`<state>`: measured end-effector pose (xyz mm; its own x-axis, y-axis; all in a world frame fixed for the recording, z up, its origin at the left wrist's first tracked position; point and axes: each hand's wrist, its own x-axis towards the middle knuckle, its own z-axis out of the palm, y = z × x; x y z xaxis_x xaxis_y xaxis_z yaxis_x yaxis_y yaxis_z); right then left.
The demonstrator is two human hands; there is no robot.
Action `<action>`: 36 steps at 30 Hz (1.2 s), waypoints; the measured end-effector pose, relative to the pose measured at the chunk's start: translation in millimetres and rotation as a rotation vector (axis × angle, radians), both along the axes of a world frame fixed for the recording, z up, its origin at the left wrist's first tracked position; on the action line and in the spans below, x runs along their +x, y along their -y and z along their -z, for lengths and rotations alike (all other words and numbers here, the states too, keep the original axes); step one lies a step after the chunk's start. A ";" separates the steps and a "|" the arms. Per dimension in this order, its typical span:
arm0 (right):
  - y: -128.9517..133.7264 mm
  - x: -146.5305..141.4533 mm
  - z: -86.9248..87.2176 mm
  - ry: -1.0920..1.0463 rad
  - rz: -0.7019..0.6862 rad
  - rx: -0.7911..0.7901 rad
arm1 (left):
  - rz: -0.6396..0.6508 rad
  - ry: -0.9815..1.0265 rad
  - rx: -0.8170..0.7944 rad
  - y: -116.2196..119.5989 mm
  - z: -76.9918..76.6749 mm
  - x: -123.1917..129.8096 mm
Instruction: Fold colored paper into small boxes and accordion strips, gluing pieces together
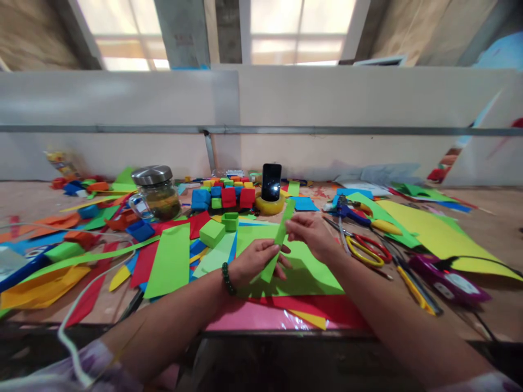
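A narrow light green paper strip (281, 234) is held at a slant above a large green sheet (318, 275). My left hand (258, 261), with a dark bead bracelet at the wrist, is closed on the strip's lower middle, thumb in front. My right hand (308, 231) pinches the strip's right edge near its upper part. A green paper box (212, 233) and a smaller open green box (230, 220) stand left of the hands. Under the green sheet lie red sheets (327, 306).
Behind stand a phone (271, 182) on a yellow tape roll (269, 203), colored paper cubes (229, 197) and a glass jar (157, 196). Scissors (365, 250), a cutter (417, 286) and a purple glue gun (449, 280) lie right. A white cable (67, 321) crosses the left side.
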<state>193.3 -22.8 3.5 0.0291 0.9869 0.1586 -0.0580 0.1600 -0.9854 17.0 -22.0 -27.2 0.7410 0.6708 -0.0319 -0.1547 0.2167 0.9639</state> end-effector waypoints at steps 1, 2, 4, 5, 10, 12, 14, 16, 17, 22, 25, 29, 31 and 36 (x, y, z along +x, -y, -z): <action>1.4 -2.4 1.4 0.059 -0.026 0.005 | 0.010 0.000 -0.006 -0.8 0.3 -1.0; 1.7 -3.6 2.9 0.092 -0.016 0.025 | 0.039 -0.007 -0.023 -1.4 0.4 -2.2; -0.8 -2.1 5.5 0.079 0.082 0.071 | 0.120 -0.034 -0.075 -2.3 0.1 -4.8; -2.9 0.2 6.4 0.054 0.138 0.087 | 0.154 -0.045 -0.102 -2.6 -0.1 -5.9; -9.7 11.7 5.0 -0.026 0.260 0.116 | 0.209 -0.040 -0.141 -6.2 -3.0 -11.4; -8.6 11.9 3.4 -0.047 0.265 0.132 | 0.229 -0.019 -0.124 -7.1 -5.2 -14.4; -5.4 8.7 2.5 -0.042 0.228 0.131 | 0.239 0.011 -0.096 -7.1 -7.5 -16.9; -0.4 2.2 3.1 0.017 0.109 0.110 | 0.194 0.036 -0.063 -6.9 -9.0 -17.4; 2.5 -2.0 4.0 0.054 0.034 0.091 | 0.149 0.039 -0.044 -7.1 -9.3 -16.9; 11.3 -18.5 9.6 0.108 -0.107 0.046 | -0.062 -0.052 0.041 -11.4 -8.8 -12.7; 9.6 -17.8 10.3 0.118 -0.039 0.069 | -0.109 -0.108 0.113 -11.5 -8.6 -11.8; 9.0 -14.8 9.6 0.188 0.003 0.102 | -0.064 -0.118 0.093 -6.5 -9.0 -9.5; 11.0 -16.0 9.6 0.190 -0.005 0.102 | -0.076 -0.096 0.075 -4.9 -8.9 -8.2; 13.5 -19.6 12.6 0.168 -0.052 0.109 | -0.113 -0.133 0.169 -6.8 -5.4 -6.8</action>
<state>173.8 -36.3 -9.1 -0.0577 0.9632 0.2624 0.0950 0.2669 -0.9590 10.2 -15.2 -21.8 0.6574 0.7535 -0.0043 -0.0383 0.0391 0.9985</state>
